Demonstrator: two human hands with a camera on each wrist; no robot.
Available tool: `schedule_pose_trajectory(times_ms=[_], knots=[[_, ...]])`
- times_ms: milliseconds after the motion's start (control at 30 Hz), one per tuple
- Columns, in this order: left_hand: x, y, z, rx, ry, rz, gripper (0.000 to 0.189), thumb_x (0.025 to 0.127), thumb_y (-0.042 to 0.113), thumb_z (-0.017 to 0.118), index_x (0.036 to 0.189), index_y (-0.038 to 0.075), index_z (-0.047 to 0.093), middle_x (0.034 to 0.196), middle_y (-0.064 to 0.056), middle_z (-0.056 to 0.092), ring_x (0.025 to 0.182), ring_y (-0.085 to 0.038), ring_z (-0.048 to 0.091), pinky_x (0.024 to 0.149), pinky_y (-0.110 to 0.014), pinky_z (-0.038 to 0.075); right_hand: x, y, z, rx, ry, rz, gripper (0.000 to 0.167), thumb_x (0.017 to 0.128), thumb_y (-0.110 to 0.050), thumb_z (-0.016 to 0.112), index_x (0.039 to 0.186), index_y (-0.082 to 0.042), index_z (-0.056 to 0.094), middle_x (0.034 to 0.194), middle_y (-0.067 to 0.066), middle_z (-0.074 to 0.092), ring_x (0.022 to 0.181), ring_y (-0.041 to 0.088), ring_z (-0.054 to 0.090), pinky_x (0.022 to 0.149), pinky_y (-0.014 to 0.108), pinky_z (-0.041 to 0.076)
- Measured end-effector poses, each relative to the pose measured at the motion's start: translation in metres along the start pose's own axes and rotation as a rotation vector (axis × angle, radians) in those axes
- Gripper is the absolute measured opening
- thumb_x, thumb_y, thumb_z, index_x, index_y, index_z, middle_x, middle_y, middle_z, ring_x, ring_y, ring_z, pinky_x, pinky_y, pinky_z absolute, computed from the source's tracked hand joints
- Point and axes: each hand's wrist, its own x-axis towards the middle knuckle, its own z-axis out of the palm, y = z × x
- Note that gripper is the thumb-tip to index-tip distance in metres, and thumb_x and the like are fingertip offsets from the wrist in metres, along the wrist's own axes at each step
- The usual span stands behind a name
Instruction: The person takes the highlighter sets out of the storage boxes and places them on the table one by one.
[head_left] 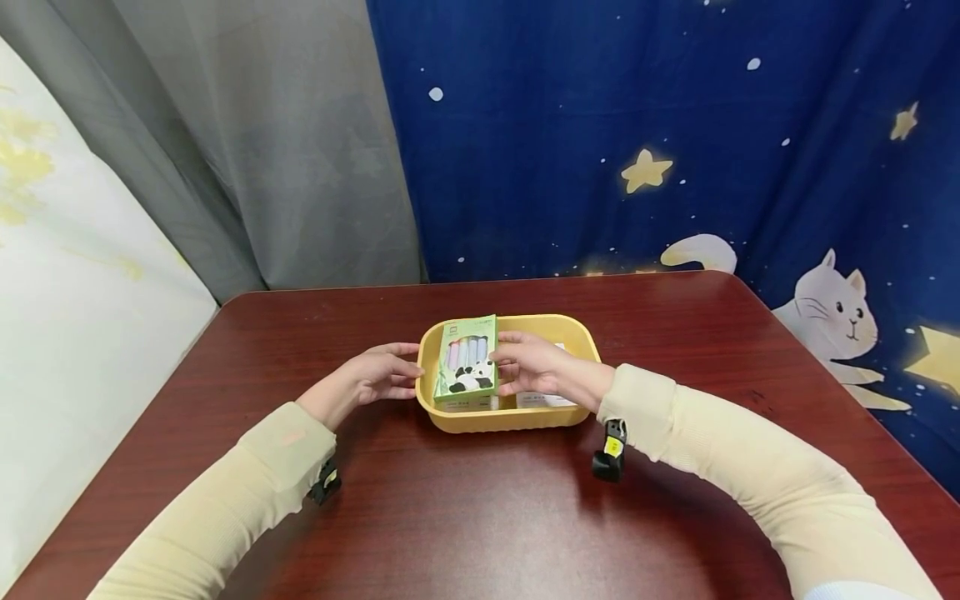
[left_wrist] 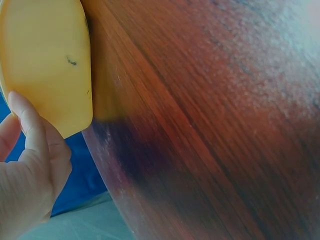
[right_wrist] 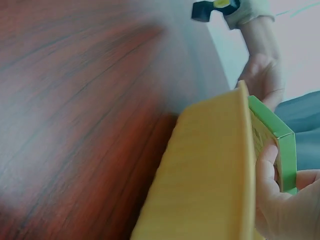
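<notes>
A yellow plastic basket sits near the middle of the dark red table. My left hand holds its left end, and in the left wrist view thumb and forefinger pinch the rim. My right hand grips the right edge of a green box with a panda picture and several coloured sticks showing in its front. The box overlaps the left half of the basket, tilted. In the right wrist view the thumb lies against one face of the green box, with fingers behind it.
White boxes lie inside the basket, partly hidden by the right hand and the green box. The reddish wooden table stretches around it. A blue star-print curtain and a grey curtain hang behind the table's far edge.
</notes>
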Motion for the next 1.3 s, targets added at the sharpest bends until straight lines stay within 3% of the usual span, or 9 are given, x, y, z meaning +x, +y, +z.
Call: schedule_pose_trajectory(times_ms=[400,567,733,1067,1300], knots=[[0.000,0.000,-0.001,-0.006,-0.012,-0.001,0.061,0.088,-0.004,0.049,0.142,0.004,0.022,0.088,-0.007,0.054,0.071,-0.014,0.057,0.062,-0.025,0.055,-0.027,0.000,0.014,0.042,-0.060,-0.034,0.060,0.089,0.005,0.044,0.142,-0.002,0.017,0.100,0.012,0.053,0.079,0.016,0.059,0.055,0.030,0.055],[0.000,-0.001,-0.003,-0.007,-0.023,0.009,0.059,0.088,-0.005,0.047,0.142,0.004,0.023,0.087,-0.005,0.056,0.073,-0.014,0.058,0.062,-0.025,0.055,-0.039,0.009,0.023,0.038,-0.097,-0.029,0.056,0.088,0.006,0.044,0.140,-0.002,0.024,0.103,0.013,0.055,0.085,0.019,0.060,0.065,0.038,0.056],[0.001,-0.003,-0.004,0.009,-0.038,0.041,0.059,0.087,-0.007,0.044,0.142,0.002,0.023,0.086,-0.002,0.058,0.077,-0.012,0.059,0.065,-0.027,0.054,-0.049,0.021,0.033,0.064,-0.147,-0.035,0.054,0.088,0.007,0.044,0.138,-0.001,0.025,0.109,0.016,0.055,0.094,0.022,0.058,0.079,0.052,0.050],[0.002,-0.002,-0.003,-0.004,-0.025,0.024,0.060,0.089,-0.004,0.049,0.142,0.003,0.024,0.094,-0.008,0.059,0.079,-0.014,0.061,0.066,-0.029,0.055,-0.064,0.046,0.048,0.052,-0.238,-0.031,0.052,0.087,0.008,0.045,0.135,0.004,0.025,0.106,0.017,0.058,0.093,0.023,0.060,0.077,0.050,0.052],[0.002,-0.004,-0.004,-0.022,-0.030,0.022,0.059,0.089,-0.005,0.049,0.142,0.003,0.024,0.095,-0.010,0.057,0.080,-0.015,0.060,0.069,-0.030,0.056,-0.069,0.059,0.056,0.060,-0.248,-0.015,0.048,0.085,0.009,0.046,0.130,0.005,0.030,0.099,0.017,0.060,0.089,0.026,0.061,0.075,0.051,0.052]])
